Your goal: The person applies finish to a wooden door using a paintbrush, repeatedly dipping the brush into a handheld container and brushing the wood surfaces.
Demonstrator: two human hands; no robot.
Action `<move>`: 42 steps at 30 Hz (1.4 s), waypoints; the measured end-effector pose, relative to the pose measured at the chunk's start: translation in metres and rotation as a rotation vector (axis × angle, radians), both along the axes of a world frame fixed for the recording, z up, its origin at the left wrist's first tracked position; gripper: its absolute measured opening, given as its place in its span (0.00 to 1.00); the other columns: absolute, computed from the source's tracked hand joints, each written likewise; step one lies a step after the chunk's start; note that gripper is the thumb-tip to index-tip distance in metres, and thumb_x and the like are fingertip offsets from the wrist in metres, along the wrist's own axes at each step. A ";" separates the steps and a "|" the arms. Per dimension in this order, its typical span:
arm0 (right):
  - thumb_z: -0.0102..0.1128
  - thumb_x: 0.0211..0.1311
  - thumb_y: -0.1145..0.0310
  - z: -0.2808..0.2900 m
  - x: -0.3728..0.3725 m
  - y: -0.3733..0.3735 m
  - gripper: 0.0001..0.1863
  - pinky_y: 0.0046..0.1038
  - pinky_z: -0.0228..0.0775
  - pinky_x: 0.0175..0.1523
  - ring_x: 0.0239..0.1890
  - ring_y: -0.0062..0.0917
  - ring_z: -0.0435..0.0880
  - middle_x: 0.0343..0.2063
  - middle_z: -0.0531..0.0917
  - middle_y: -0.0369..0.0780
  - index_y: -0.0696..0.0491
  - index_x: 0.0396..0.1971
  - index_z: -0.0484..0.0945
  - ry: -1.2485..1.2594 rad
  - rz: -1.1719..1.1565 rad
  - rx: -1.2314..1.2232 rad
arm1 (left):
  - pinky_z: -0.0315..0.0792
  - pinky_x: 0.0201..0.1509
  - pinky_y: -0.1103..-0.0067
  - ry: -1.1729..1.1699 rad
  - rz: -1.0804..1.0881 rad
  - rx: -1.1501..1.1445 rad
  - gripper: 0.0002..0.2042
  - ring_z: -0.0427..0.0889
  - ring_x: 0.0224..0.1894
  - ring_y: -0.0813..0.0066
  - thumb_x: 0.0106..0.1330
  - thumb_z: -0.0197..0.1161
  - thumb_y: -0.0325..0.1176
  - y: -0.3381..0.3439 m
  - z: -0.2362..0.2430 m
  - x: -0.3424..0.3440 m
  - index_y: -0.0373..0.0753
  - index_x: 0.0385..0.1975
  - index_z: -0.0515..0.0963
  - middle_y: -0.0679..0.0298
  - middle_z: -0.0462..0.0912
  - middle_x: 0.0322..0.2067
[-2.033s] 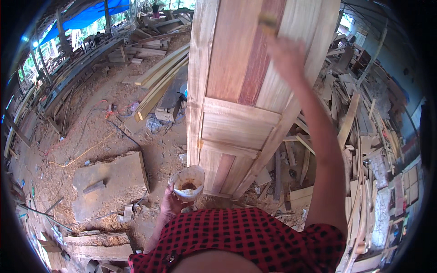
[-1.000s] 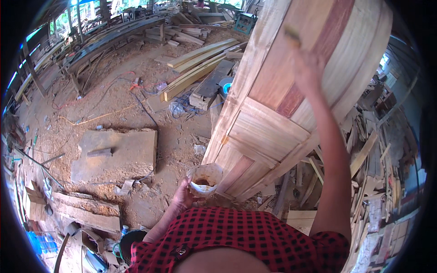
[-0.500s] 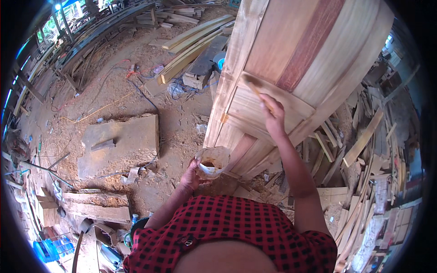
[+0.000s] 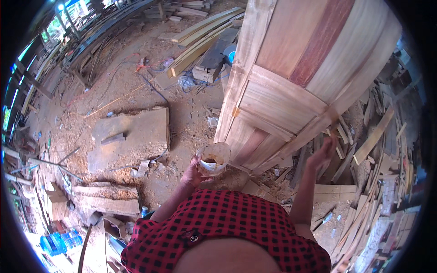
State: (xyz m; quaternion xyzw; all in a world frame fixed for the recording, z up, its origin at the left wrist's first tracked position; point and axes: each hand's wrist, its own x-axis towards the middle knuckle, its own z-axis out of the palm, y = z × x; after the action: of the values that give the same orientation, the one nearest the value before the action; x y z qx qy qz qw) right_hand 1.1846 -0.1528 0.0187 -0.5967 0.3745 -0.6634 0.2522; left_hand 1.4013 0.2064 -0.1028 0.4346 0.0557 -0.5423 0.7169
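My left hand (image 4: 195,174) is closed on the side of a cut-open, clear plastic container (image 4: 221,151) with brown liquid in its bottom. In front of me leans a wooden door panel (image 4: 268,102) of pale boards with a dark reddish strip (image 4: 321,43). My right hand (image 4: 323,152) is by the panel's right edge, smeared by motion, its fingers closed round a brush. The brush (image 4: 334,117) shows only as a brown blur against the panel's right edge.
Scrap wood (image 4: 373,136) is heaped right of the panel. A thick slab (image 4: 132,141) with a small block lies on the sawdust-covered floor at left. Long planks (image 4: 205,43) and cables (image 4: 152,84) lie farther back. A blue water bottle (image 4: 59,243) is at lower left.
My right hand has swung right and toward me with the brush, from the panel's middle rail to its right edge. My left hand still holds the container. The whole view has shifted slightly.
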 end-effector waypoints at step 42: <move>0.53 0.64 0.74 -0.084 0.217 0.110 0.09 0.21 0.68 0.49 0.41 0.19 0.76 0.39 0.79 0.36 0.59 0.41 0.76 0.185 0.586 0.285 | 0.71 0.44 0.59 0.012 -0.186 0.067 0.44 0.68 0.55 0.54 0.50 0.59 0.62 0.038 -0.036 0.131 0.58 0.65 0.46 0.59 0.61 0.59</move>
State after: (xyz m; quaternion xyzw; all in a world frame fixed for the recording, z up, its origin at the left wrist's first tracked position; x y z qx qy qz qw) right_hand 1.4011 -0.0428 -0.0653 -0.6953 0.2975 -0.4467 0.4780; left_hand 1.5325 0.2442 -0.1384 0.4583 0.0374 -0.6070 0.6481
